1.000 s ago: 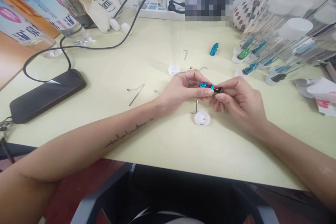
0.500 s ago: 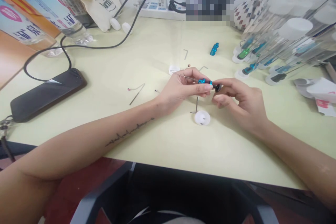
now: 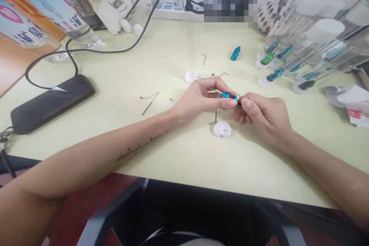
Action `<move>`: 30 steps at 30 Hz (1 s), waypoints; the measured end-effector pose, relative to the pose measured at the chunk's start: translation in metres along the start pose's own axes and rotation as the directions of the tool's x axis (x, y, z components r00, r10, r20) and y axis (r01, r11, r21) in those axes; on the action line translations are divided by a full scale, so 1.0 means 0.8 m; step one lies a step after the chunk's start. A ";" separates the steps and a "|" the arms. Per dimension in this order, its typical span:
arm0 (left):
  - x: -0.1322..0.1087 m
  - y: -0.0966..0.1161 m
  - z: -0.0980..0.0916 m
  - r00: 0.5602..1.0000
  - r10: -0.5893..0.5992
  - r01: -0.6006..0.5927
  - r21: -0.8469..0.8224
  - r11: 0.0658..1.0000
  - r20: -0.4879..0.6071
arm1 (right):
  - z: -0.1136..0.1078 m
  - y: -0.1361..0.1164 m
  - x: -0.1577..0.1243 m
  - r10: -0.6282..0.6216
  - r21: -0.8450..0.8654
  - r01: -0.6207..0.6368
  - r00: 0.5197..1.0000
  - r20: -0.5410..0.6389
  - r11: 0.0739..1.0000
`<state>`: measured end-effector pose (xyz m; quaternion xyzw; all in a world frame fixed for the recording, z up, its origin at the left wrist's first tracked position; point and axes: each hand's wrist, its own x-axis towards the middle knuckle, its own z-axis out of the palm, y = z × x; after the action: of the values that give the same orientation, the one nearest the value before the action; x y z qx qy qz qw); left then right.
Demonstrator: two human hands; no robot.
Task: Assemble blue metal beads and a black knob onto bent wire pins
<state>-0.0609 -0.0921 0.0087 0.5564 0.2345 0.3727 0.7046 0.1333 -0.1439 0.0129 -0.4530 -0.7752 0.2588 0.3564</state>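
My left hand (image 3: pixel 198 102) pinches a small blue metal piece (image 3: pixel 225 95) between thumb and fingers. A thin metal rod runs back from this piece over the hand. At its right end, my right hand (image 3: pixel 266 115) has thumb and fingers closed on a black knob (image 3: pixel 239 104), mostly hidden by the fingertips. Just below the hands lies a round white cap (image 3: pixel 222 129) with tiny parts in it. Beside the cap a slim metal tool (image 3: pixel 216 116) rests on the table. Another white cap (image 3: pixel 191 77) lies behind my left hand.
A second blue piece (image 3: pixel 235 53) and an L-shaped hex key (image 3: pixel 204 59) lie farther back. Bent thin rods (image 3: pixel 150 102) are left of my hand. Clear capped tubes (image 3: pixel 324 32) stand at right. A black phone-like device (image 3: pixel 53 103) and cable (image 3: pixel 115 51) occupy the left.
My right hand's fingers have closed on the black knob, having been apart beside it. The blue piece in my left hand has shifted slightly right and down.
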 end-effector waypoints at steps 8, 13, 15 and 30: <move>0.000 -0.002 0.000 0.999 0.031 -0.031 0.003 1.000 -0.016 | 0.004 0.002 0.002 0.033 0.043 -0.030 0.997 -0.068 0.999; 0.000 -0.003 -0.001 1.000 0.015 -0.015 0.014 1.000 -0.009 | 0.011 0.010 0.000 -0.038 0.051 0.049 0.977 -0.210 0.997; 0.000 -0.003 -0.001 1.000 0.015 -0.015 0.004 1.000 0.013 | 0.011 0.010 0.000 -0.047 0.040 0.057 0.974 -0.222 0.998; 0.001 -0.003 -0.002 0.999 0.028 -0.028 0.019 0.999 0.018 | 0.002 0.002 -0.002 0.031 0.035 -0.029 0.998 -0.058 0.999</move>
<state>-0.0613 -0.0907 0.0055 0.5697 0.2242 0.3753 0.6959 0.1333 -0.1443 0.0102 -0.4658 -0.7529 0.2639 0.3829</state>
